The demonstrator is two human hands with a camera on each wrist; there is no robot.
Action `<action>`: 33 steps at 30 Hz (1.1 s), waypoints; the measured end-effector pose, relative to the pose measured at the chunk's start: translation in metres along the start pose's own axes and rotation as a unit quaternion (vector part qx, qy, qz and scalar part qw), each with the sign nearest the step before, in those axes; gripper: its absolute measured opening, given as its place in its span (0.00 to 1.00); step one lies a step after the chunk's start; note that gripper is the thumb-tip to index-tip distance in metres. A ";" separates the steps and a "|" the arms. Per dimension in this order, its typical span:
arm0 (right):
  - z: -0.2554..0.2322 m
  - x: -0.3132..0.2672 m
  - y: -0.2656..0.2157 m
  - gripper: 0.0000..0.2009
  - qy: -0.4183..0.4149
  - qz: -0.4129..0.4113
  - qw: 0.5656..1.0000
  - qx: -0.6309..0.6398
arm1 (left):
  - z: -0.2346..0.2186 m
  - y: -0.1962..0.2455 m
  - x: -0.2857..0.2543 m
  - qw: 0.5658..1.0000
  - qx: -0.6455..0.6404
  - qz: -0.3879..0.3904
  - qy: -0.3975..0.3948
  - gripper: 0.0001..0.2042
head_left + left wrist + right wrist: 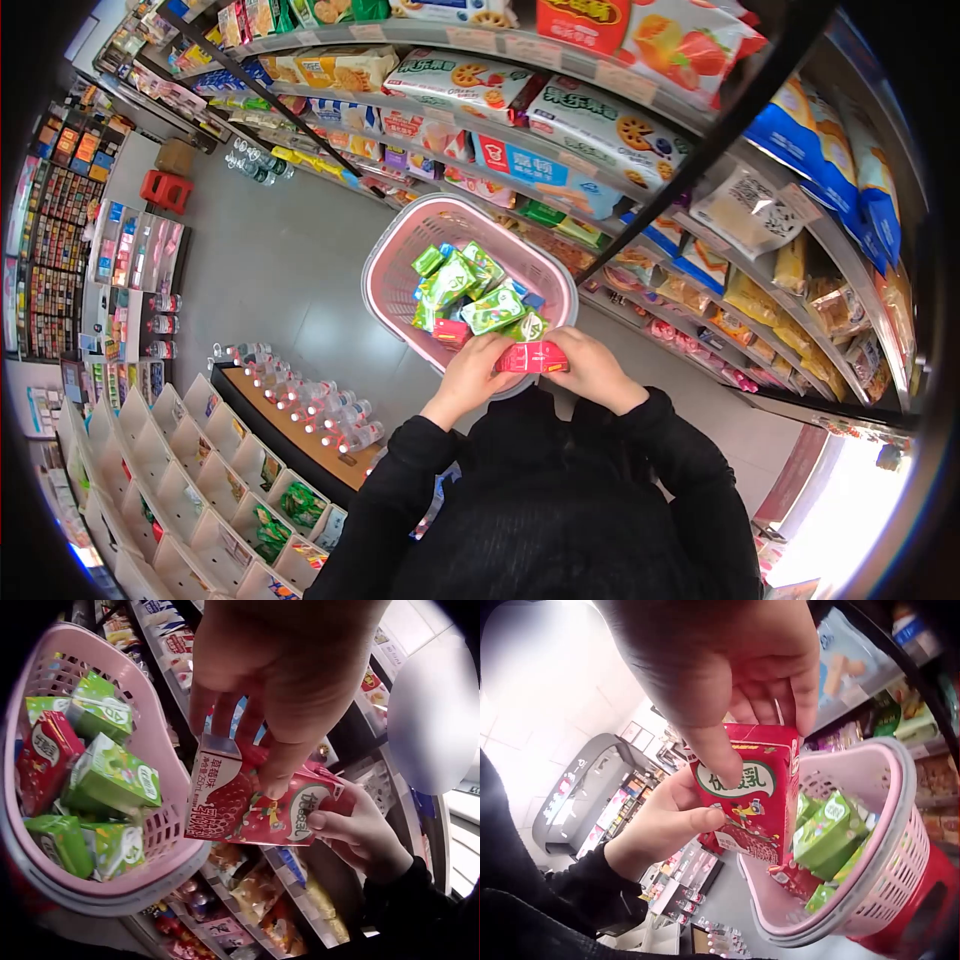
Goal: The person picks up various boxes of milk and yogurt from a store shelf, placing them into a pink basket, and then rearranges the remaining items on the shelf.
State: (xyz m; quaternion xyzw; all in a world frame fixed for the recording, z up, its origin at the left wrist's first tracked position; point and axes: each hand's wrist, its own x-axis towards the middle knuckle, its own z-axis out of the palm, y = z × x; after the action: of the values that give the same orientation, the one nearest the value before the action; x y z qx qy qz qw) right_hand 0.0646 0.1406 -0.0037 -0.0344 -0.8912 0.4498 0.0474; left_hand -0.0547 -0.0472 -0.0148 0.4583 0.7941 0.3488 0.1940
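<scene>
Both hands hold a red drink carton (pixel 532 357) with a strawberry picture, just over the near rim of a pink basket (pixel 374 290). My left hand (pixel 472 368) grips one end, its thumb lying on the printed face in the left wrist view. At the other end, my right hand (pixel 598 370) pinches the carton, thumb on the front and fingers behind. Inside the basket lie several green cartons (pixel 116 780) in a loose heap. Among them is another red carton (pixel 46 761), close to the basket wall.
Shelves of packaged biscuits (pixel 610 130) rise in front and to the right. At the left stand a low ledge with several water bottles (pixel 320 405) and a white compartment rack (pixel 190 490). A red stool (pixel 167 190) sits farther off on the grey floor (pixel 290 250).
</scene>
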 end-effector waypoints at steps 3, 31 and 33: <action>0.022 0.019 0.000 0.23 -0.025 0.022 0.999 0.011 | -0.018 -0.023 0.004 0.998 0.058 0.016 -0.005 0.22; 0.077 0.096 0.105 0.22 0.028 0.102 0.994 -0.024 | -0.009 -0.161 0.183 0.922 0.329 0.019 -0.202 0.16; 0.034 0.060 0.067 0.21 -0.010 0.129 0.991 -0.020 | -0.019 -0.133 0.186 0.898 0.336 0.008 -0.283 0.22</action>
State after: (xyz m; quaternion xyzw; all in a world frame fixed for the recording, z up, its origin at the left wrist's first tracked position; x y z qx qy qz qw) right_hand 0.0019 0.1596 -0.0747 -0.1455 -0.8886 0.4346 -0.0211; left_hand -0.2389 0.0616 -0.0973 0.5824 0.7716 -0.0816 0.2424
